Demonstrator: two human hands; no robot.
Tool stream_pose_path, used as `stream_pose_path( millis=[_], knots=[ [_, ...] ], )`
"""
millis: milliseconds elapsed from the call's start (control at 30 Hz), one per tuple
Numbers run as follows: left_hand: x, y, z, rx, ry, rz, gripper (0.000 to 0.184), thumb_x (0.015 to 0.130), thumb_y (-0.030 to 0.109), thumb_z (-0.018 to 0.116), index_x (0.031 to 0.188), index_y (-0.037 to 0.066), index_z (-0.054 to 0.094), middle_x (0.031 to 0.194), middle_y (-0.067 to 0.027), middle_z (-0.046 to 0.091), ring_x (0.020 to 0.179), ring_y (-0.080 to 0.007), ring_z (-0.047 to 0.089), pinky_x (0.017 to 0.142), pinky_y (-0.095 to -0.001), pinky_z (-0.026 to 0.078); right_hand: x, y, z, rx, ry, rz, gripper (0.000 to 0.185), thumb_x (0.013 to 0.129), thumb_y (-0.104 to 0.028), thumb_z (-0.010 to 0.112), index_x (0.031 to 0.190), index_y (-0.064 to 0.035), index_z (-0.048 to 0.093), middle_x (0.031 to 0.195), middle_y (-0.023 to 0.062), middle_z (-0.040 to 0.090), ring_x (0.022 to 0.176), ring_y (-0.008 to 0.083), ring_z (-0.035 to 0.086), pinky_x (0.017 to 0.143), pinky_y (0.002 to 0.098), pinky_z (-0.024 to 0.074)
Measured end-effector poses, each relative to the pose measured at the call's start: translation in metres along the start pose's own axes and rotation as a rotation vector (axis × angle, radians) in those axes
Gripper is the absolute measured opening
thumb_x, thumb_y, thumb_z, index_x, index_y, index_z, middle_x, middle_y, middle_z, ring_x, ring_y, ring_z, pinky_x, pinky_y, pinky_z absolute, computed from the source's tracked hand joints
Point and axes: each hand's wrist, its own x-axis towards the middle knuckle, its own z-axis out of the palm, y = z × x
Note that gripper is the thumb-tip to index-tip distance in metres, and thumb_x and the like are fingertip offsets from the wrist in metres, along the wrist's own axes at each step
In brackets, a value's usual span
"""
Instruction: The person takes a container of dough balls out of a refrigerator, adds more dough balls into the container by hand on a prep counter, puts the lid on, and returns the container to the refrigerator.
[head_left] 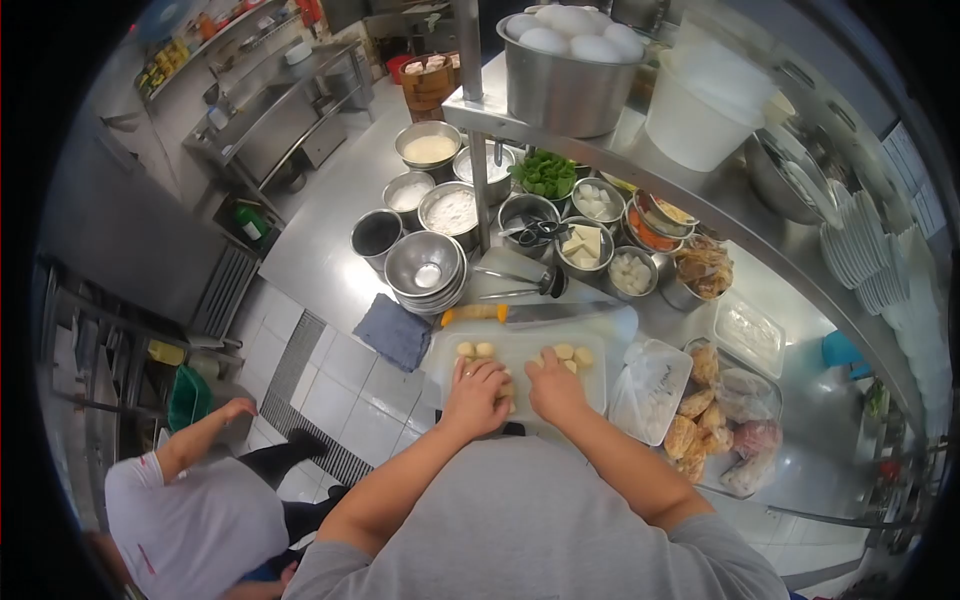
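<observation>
On a white cutting board [455, 345] in front of me lie several small, pale yellow round pieces [584, 356]. My left hand [476, 395] rests palm down on the board's left half, its fingers loosely spread. Pieces show beyond its fingertips and beside its thumb. Near the group on the right, my right hand [557, 390] has its fingers drawn together and touching the board area; anything they grip is hidden. A large knife with a yellow handle [475, 313] lies across the board's far edge, its broad blade pointing right.
Left of the board are a folded grey cloth [393, 331] and stacked metal bowls [426, 265]. Ingredient bowls, including leafy greens [545, 174], stand beyond. A clear container [650, 391] and bagged food [705, 425] sit right. An overhead shelf [620, 150] spans above. Another person [205, 510] is at left.
</observation>
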Motion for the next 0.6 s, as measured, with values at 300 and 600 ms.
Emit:
stream_pose_path(
  millis=[300,600],
  knots=[
    [-0.006,-0.008,0.006,-0.013,0.014,0.007,0.035,0.083,0.018,0.077,0.116,0.010,0.068,0.137,-0.0113,0.063,0.133,-0.0356,0.057,0.124,-0.0640,0.031,0.040,-0.002,0.019,0.701,-0.107,0.213,0.032,0.094,-0.010,0.064,0.126,-0.0067,0.064,0.118,0.0240,0.073,0.111,0.0427,0.069,0.092,0.0515,0.0554],
    [0.001,0.000,-0.004,0.001,0.029,0.021,0.044,0.080,0.015,0.077,0.122,0.010,0.065,0.150,-0.0194,0.053,0.138,-0.0449,0.050,0.122,-0.0653,0.031,0.031,-0.001,-0.008,0.624,-0.088,0.122,0.036,0.097,-0.009,0.065,0.133,-0.0054,0.067,0.120,0.0206,0.075,0.109,0.0358,0.073,0.094,0.0430,0.0580]
  ],
)
